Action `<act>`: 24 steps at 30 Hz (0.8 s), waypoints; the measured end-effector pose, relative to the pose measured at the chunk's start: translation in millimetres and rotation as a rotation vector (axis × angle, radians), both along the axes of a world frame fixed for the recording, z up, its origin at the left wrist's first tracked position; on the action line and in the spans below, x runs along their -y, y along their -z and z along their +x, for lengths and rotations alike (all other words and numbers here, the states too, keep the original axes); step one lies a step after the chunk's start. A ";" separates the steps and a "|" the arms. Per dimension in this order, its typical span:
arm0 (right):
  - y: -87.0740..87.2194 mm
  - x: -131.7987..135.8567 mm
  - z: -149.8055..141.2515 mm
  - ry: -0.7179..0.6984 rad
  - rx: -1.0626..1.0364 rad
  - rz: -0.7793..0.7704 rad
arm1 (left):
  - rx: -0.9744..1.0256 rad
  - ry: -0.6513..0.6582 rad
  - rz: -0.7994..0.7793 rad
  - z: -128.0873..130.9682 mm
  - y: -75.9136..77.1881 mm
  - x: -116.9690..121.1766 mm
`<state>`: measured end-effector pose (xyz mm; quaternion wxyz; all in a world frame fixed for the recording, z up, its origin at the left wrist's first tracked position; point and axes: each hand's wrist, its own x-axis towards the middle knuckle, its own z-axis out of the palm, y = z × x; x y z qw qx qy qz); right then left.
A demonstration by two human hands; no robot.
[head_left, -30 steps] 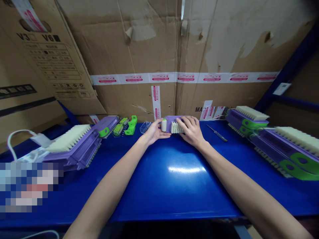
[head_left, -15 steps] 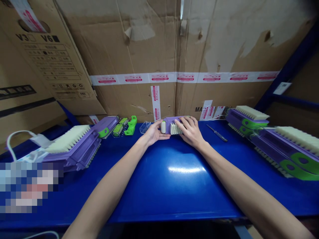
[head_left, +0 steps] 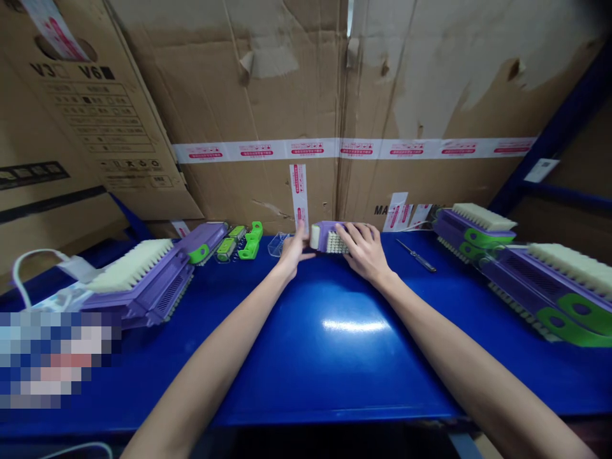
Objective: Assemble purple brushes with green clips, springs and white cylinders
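A purple brush-like unit [head_left: 326, 237] with a cream knobbly pad and a pale block at its left end is held near the back of the blue table. My right hand [head_left: 364, 245] is closed over its right part, fingers laid across the top and the pad. Beside the pale end, my left hand [head_left: 292, 250] is open, thumb up and fingers stretched toward the unit, with a small gap between. Just behind the left hand is a small clear plastic box [head_left: 277, 244]. The unit's right end is hidden under my right hand.
Purple brush-like units stand in stacks at left [head_left: 138, 290] and right [head_left: 540, 274]. Green parts [head_left: 251, 241] lie at back left. A screwdriver-like tool [head_left: 417, 256] rests right of my hands. Cardboard [head_left: 268, 95] walls the table's back. A white cable [head_left: 36, 255] curves at left.
My left hand has let go of the unit's left end and turned, thumb now upright. The unit's left end has tilted and shifted slightly upward. My right hand keeps its grip.
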<state>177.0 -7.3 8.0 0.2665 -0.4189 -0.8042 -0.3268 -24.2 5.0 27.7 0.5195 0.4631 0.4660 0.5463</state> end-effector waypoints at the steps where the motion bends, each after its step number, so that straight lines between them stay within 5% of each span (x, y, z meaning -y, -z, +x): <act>1: 0.0 -0.3 1.3 0.024 -0.009 -0.003 | 0.007 -0.149 0.053 -2.6 -1.3 -2.7; 5: 1.6 -3.7 8.0 0.064 -0.031 -0.028 | -0.113 -0.559 0.231 -24.9 -6.6 -12.3; 10: 3.7 -6.1 8.9 0.039 -0.028 -0.041 | -0.617 -0.681 0.356 -52.6 -4.0 -12.8; 16: 4.2 -6.2 7.8 0.005 -0.023 -0.046 | -1.159 -0.657 0.382 -54.6 5.8 -9.5; 24: 3.9 -5.3 8.1 0.004 -0.019 -0.061 | -1.391 -0.328 0.170 -43.7 13.5 -4.8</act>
